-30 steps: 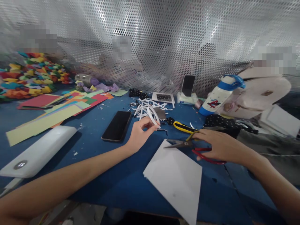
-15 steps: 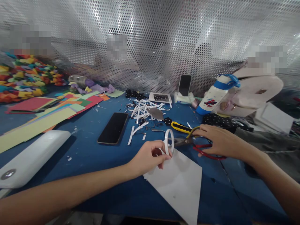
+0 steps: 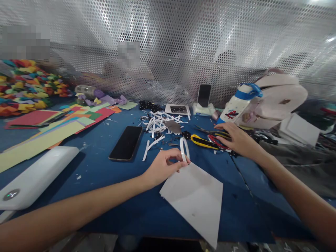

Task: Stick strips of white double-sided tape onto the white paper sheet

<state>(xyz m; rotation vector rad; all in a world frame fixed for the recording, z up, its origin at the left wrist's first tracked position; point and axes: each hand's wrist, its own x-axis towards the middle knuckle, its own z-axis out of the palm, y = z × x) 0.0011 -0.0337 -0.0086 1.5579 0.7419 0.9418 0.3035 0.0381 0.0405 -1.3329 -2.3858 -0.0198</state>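
Between the thumb and fingers of my left hand (image 3: 165, 164) a narrow white paper ring (image 3: 184, 149) stands upright. That hand is closed, just over the top corner of a white sheet of paper (image 3: 195, 199) on the blue table. My right hand (image 3: 236, 138) is closed around the handles of a pair of scissors (image 3: 206, 131), one red and one dark yellowish. The scissors lie low at the table, blades pointing left. Partly under them is a yellow utility knife (image 3: 203, 141). A heap of curled white paper strips (image 3: 162, 122) lies behind my left hand.
Left are a black phone (image 3: 126, 143), a white lamp-like device (image 3: 39, 176) and coloured paper sheets (image 3: 60, 131). Folded paper pieces (image 3: 31, 87) are piled far left. Back right stand a bottle (image 3: 235, 103) and pale bag (image 3: 280, 98). A perforated silver sheet (image 3: 168, 45) hangs behind.
My right hand has carried the scissors away from the ring, back and down to the table beside the utility knife. My left hand has shifted slightly up with the ring.
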